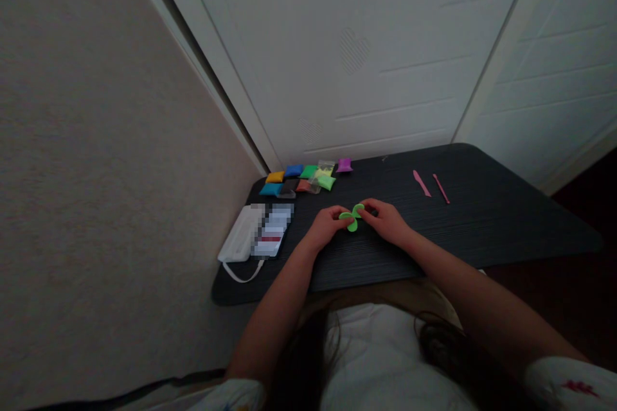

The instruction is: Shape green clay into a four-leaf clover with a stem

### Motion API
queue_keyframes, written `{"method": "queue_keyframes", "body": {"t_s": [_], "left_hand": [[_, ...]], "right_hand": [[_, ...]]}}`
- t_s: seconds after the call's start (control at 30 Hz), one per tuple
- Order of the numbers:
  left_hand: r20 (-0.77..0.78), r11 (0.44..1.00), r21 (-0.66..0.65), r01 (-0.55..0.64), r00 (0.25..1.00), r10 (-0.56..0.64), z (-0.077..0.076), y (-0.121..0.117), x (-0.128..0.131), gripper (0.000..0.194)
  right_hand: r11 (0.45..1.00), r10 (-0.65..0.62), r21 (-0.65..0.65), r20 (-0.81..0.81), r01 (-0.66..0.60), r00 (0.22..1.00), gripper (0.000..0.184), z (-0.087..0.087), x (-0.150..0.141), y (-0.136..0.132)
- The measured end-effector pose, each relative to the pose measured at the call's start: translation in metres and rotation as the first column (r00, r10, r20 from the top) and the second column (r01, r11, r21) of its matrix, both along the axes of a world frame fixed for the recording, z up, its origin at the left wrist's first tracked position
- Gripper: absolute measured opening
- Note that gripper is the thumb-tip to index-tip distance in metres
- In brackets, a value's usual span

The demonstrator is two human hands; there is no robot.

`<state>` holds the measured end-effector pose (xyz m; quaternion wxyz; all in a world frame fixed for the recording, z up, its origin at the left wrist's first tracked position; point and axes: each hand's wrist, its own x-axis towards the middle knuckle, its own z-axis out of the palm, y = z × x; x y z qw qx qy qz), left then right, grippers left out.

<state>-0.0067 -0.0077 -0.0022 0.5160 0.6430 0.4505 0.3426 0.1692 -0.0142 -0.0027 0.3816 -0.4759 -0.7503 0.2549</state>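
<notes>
A green clay shape [351, 217] made of flat rounded lobes sits between my hands on the dark table [482, 218]. My left hand [326, 225] pinches its left lobe with fingers closed. My right hand [385, 219] pinches the right side, fingers curled around the clay. Both forearms rest over the table's near edge.
Several small coloured clay packets [308, 178] lie in a cluster at the table's far left. A white case with a strap [241, 241] and a card beside it lie at the left edge. Two pink modelling tools [430, 186] lie to the right. A wall and white doors stand behind.
</notes>
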Motion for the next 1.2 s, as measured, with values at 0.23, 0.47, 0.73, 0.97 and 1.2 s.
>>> {"method": "queue_keyframes", "body": {"t_s": [0.23, 0.47, 0.73, 0.97, 1.2], "left_hand": [[0.005, 0.999, 0.033, -0.014, 1.000, 0.014, 0.0008, 0.0002, -0.0014, 0.026], [0.119, 0.999, -0.034, -0.005, 0.993, 0.009, -0.0009, 0.0009, -0.0010, 0.030], [0.102, 1.000, -0.021, 0.001, 0.995, 0.001, -0.0019, -0.0001, 0.0016, 0.038], [0.077, 1.000, 0.026, -0.016, 0.997, 0.014, -0.0031, 0.0013, 0.0012, 0.036], [0.146, 1.000, -0.006, 0.021, 0.989, -0.020, -0.0045, 0.0011, 0.0024, 0.041]], "right_hand": [[0.995, -0.097, -0.032, -0.162, 0.093, 0.982, 0.023, -0.0026, 0.0040, 0.0042], [0.996, -0.082, -0.045, -0.165, 0.076, 0.983, 0.021, -0.0031, -0.0006, 0.0025], [0.996, -0.091, -0.010, -0.077, 0.091, 0.993, 0.020, 0.0022, -0.0028, -0.0021], [0.997, -0.064, -0.035, -0.074, 0.062, 0.995, 0.020, -0.0009, -0.0035, -0.0013], [0.999, -0.026, -0.026, -0.053, 0.025, 0.998, 0.019, -0.0001, -0.0046, -0.0018]]}}
